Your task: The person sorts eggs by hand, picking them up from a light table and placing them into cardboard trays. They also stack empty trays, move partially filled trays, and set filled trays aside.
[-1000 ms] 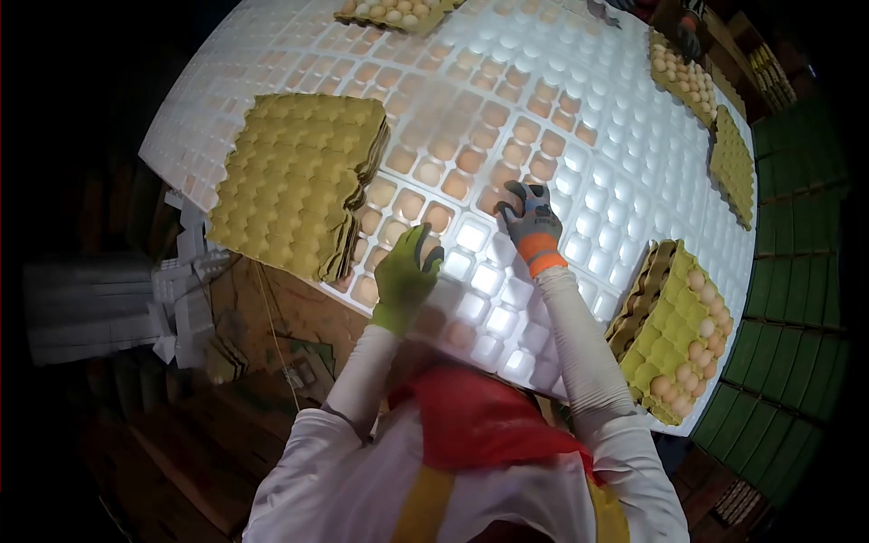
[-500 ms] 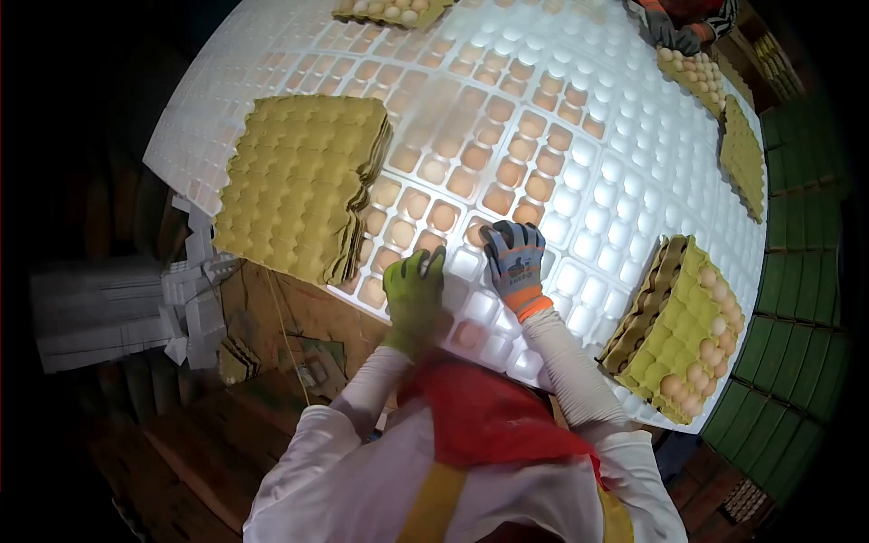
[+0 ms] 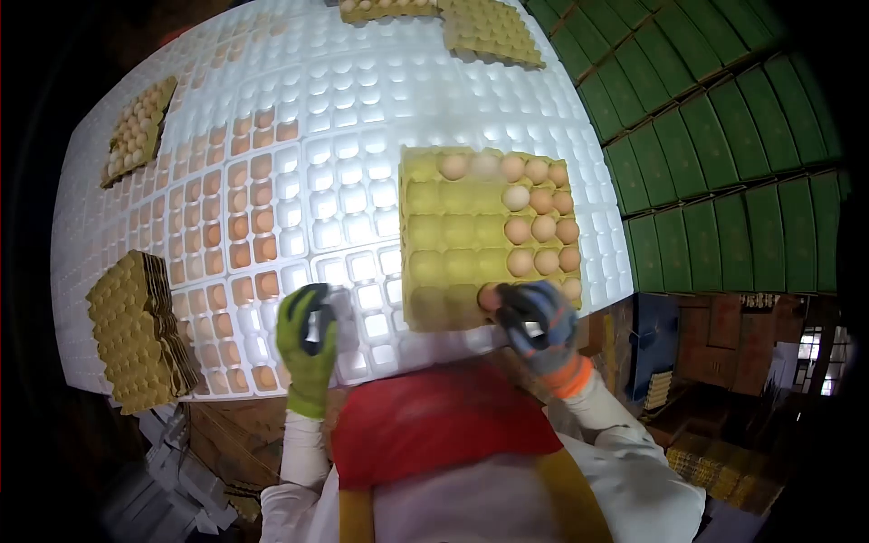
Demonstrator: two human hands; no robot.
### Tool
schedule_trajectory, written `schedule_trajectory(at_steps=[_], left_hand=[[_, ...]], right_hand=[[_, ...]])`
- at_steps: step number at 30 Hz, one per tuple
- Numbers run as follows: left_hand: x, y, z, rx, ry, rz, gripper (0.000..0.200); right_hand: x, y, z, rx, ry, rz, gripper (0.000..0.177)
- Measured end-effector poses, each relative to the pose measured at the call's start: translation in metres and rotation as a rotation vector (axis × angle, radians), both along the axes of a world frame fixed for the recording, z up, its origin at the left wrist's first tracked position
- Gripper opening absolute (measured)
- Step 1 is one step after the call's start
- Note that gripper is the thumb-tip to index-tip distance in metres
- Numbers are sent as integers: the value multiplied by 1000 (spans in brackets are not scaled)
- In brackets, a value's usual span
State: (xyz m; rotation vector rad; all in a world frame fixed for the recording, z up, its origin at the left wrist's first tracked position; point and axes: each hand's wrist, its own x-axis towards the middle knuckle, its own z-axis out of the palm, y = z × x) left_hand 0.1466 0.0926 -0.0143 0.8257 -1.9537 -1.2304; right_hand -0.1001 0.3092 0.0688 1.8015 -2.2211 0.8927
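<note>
My right hand (image 3: 541,330), in a grey glove with an orange cuff, is at the near edge of a yellow egg tray (image 3: 441,233). Its curled fingers close on a brown egg (image 3: 489,297) by the near row. Several eggs (image 3: 543,228) fill the tray's right side and part of its far row. In a green glove, my left hand (image 3: 308,339) hovers over the white moulded panel (image 3: 376,297), left of the tray. Its fingers are curled with a small white patch between them; I cannot make out what they hold.
Brown eggs (image 3: 262,220) sit in the panel's cups to the left. Stacked yellow trays (image 3: 136,335) stand at the near left edge. Egg-filled trays lie at the far left (image 3: 140,131) and far side (image 3: 389,9). Green boxes (image 3: 724,145) line the right.
My view has swung to the right. My right hand has moved from the panel's cups to the yellow tray. My left hand has drawn away from the brown eggs.
</note>
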Motion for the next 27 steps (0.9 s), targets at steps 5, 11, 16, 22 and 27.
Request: schedule_trajectory(at_steps=[5,11,16,22,27], left_hand=[[-150,81,59,-540,-297,-489,52],[-156,88,68,38,-233,-515,44],[-170,108,78,18,-174,-521,45],[-198,144,64,-461,-564,-485,48],[-165,133,35,357,-164,-355,38]], right_hand=[[-85,72,0,604,169,-112,50],[-134,112,-11,123,-723,-41,57],[-147,134,-20,400,-504,-55,57],[-144,136,-34,170,-853,-64,49],[-158,135,-15,-112,-1608,-172,57]])
